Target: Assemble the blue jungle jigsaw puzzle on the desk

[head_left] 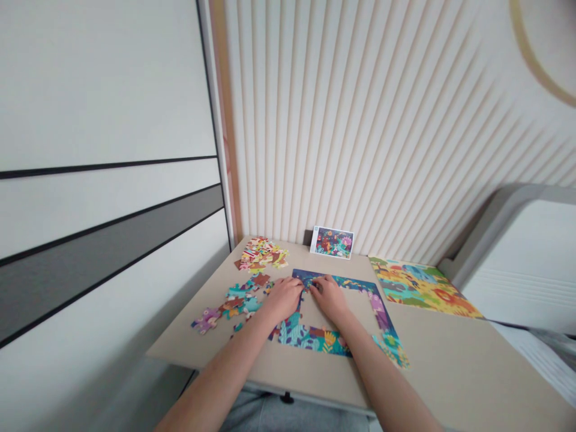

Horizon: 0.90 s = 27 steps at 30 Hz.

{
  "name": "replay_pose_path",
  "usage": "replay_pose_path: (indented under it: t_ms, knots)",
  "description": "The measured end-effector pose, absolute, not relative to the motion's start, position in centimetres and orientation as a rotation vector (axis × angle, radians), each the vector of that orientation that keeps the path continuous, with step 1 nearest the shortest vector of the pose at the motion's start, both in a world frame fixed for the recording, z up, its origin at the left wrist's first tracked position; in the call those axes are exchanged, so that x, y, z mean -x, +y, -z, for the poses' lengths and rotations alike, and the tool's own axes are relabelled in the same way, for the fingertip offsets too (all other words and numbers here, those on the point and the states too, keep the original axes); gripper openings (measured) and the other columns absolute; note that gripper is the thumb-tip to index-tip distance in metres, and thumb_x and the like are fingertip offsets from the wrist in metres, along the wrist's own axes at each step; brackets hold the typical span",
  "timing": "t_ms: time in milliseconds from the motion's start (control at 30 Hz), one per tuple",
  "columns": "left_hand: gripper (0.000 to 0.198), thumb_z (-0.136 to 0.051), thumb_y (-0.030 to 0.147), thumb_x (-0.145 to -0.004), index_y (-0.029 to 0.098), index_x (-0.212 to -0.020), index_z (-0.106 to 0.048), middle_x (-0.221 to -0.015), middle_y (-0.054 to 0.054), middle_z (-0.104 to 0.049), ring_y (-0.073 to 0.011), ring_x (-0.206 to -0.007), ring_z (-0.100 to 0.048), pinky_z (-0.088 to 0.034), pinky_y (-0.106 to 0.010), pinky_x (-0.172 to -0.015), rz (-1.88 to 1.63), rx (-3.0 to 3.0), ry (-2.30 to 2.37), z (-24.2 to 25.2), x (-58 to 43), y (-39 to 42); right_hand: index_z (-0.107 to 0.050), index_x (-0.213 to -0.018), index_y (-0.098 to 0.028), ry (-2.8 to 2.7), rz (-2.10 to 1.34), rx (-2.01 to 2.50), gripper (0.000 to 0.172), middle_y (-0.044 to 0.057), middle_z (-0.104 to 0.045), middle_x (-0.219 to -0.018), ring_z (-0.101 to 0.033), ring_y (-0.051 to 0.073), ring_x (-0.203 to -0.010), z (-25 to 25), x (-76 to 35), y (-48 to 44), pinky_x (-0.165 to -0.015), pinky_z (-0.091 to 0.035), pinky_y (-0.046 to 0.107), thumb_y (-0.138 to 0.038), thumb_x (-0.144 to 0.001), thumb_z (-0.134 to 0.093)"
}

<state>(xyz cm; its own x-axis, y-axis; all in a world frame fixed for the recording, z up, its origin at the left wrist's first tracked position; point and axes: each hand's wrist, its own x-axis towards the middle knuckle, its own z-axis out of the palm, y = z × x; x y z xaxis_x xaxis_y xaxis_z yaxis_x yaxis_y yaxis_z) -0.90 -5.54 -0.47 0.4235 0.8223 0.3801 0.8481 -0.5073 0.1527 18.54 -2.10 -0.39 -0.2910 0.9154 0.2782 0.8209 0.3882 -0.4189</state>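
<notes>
Jigsaw border (pixel 310 341) lies crosswise, its far edge beneath both hands. Left hand (pixel 282 299) and right hand (pixel 330 298) meet there, fingers (pixel 317 285) curled and pressed down; any pinch is hidden.

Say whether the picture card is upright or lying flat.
Upright: the card stands on its edge on the table, leaning back against the wall.

Board (pixel 454 360), contents: partly assembled jigsaw border (pixel 310 340) lying mid-board. Loose jigsaw pieces (pixel 229 306) at its 9 o'clock; heap of jigsaw pieces (pixel 261 254) at 11 o'clock; picture card (pixel 332 242) at 12 o'clock, propped against ribbed wall panel (pixel 315 120); assembled jigsaw (pixel 418 287) at 2 o'clock.
</notes>
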Motion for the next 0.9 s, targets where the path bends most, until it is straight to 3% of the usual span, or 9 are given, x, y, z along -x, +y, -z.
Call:
replay_pose_path:
  t_ms: [467, 733, 900]
  knots:
    - [0.028, -0.052, 0.012, -0.092, 0.018, -0.113, -0.07, -0.123, -0.012, -0.069, -0.0261, -0.119, -0.06, -0.043, -0.042, -0.105, 0.63, 2.619, -1.464, 1.2, 0.4, -5.0, -0.077, -0.096, -0.021, -2.441, -0.15, 1.443, 0.03, 0.011, -0.066, -0.103, -0.063, 0.021, -0.094, -1.1, -20.4, -3.3, -0.088, -0.044, 0.03, -0.031, -0.101, -0.049]
    - [0.028, -0.051, 0.014, -0.094, 0.018, -0.116, -0.067, -0.118, -0.012, -0.068, -0.0258, -0.115, -0.061, -0.047, -0.041, -0.101, 0.615, 2.617, -1.444, 0.7, 0.1, -5.3, -0.067, -0.129, -0.022, -2.352, -0.168, 1.326, 0.035, 0.012, -0.065, -0.124, -0.059, 0.024, -0.113, -0.3, -20.8, -3.9, -0.101, -0.041, 0.034, -0.035, -0.102, -0.049]
    - [0.036, -0.052, 0.013, -0.093, 0.022, -0.124, -0.066, -0.131, -0.01, -0.064, -0.0259, -0.121, -0.058, -0.045, -0.042, -0.103, 0.599, 2.611, -1.461, 0.8, 0.2, -5.4, -0.076, -0.111, -0.021, -2.371, -0.278, 1.274, 0.031, 0.01, -0.068, -0.111, -0.061, 0.021, -0.107, -0.6, -21.1, -3.7, -0.096, -0.042, 0.029, -0.031, -0.102, -0.047]
